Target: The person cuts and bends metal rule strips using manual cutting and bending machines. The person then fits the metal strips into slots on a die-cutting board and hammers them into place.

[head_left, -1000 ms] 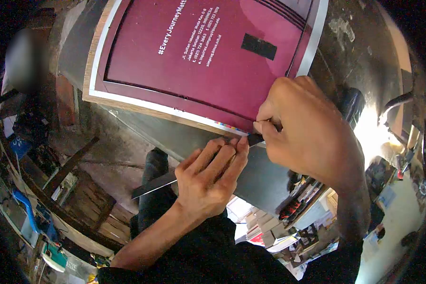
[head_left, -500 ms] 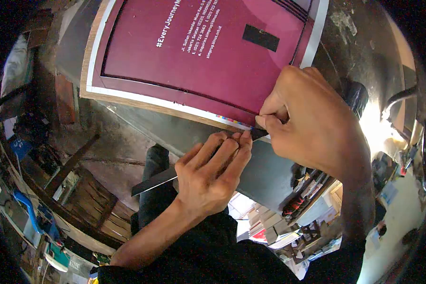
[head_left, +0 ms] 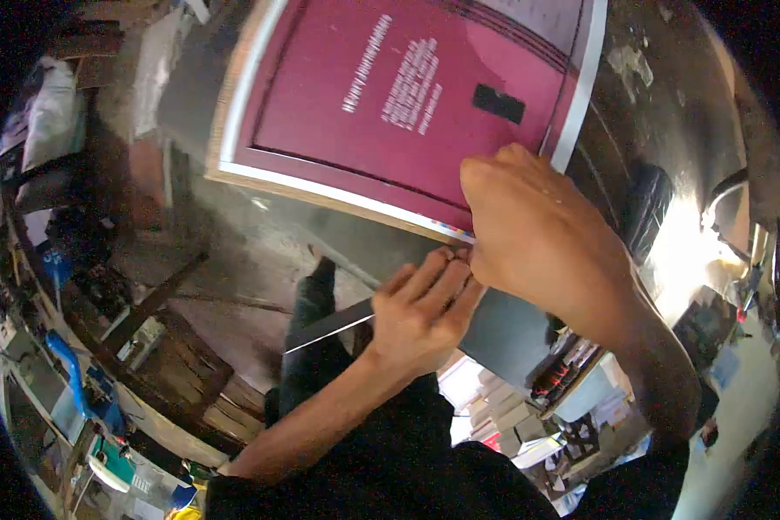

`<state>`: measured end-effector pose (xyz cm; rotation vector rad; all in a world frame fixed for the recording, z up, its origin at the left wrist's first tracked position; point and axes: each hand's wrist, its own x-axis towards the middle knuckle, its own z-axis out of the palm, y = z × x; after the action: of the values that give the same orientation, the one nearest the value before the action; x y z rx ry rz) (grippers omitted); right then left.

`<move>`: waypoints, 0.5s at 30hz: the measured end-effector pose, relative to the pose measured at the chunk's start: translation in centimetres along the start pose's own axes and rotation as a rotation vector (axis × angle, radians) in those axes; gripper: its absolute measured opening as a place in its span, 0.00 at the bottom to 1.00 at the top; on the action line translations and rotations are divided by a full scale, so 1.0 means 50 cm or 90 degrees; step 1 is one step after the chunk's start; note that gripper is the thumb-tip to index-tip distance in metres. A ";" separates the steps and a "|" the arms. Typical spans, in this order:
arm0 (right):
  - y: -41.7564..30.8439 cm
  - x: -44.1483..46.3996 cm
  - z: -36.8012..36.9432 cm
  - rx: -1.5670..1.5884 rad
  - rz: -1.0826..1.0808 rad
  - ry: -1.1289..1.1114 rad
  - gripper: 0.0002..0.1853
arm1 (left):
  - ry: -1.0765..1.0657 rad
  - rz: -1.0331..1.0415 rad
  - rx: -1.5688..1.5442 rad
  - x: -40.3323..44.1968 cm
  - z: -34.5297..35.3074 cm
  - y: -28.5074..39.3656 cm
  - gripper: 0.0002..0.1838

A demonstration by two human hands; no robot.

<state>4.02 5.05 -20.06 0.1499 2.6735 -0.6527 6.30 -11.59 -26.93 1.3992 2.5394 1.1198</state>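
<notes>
A maroon printed sheet [head_left: 364, 130] with white text and a black rectangle [head_left: 498, 103] lies on a wood-edged board at the top. Dark lines run just inside its white border. My left hand [head_left: 425, 308] is closed around a long flat metal strip [head_left: 329, 328], just below the sheet's lower edge. The strip sticks out to the lower left. My right hand [head_left: 537, 230] is closed at the sheet's lower right corner, close against my left fingertips. Whatever its fingers pinch is hidden behind the hand.
The board rests on a dark worktop [head_left: 503, 334]. A black wrapped roll [head_left: 646, 208] lies right of my right hand. Red and black tools [head_left: 563, 373] sit at the worktop's lower edge. At the left stands a wooden slatted piece [head_left: 178, 360] with a blue curved object [head_left: 68, 371] beyond.
The view has shifted, so sheet and left hand appear farther right. My right hand has turned over the corner and now hides its fingertips. The picture is blurrier.
</notes>
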 end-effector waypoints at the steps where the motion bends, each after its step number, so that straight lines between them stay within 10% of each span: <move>1: -0.016 0.017 -0.015 -0.017 0.017 -0.072 0.09 | -0.021 -0.006 -0.013 -0.006 0.002 -0.001 0.18; 2: -0.033 0.031 -0.040 -0.020 0.007 -0.058 0.09 | -0.012 0.001 0.000 -0.012 0.003 -0.001 0.18; 4: -0.093 0.064 -0.121 -0.047 0.203 -0.520 0.16 | -0.007 -0.012 -0.011 -0.015 0.009 -0.001 0.20; 8: 0.026 -0.132 -0.069 -0.079 0.032 -0.348 0.19 | -0.036 -0.052 -0.047 -0.010 0.008 0.000 0.22; 11: 0.030 -0.185 -0.069 -0.230 0.265 -0.372 0.23 | -0.059 -0.023 -0.048 0.005 -0.012 -0.018 0.20; 13: 0.009 -0.213 -0.075 -0.216 0.187 0.030 0.25 | -0.125 -0.017 -0.047 0.009 -0.032 -0.034 0.21; 15: -0.020 -0.210 -0.069 -0.141 0.168 0.060 0.24 | -0.129 0.081 -0.027 0.023 -0.045 -0.057 0.21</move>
<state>12.33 5.63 -12.71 0.4736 2.7243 -0.2726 2.75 -12.97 -26.66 1.5943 2.3042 0.9852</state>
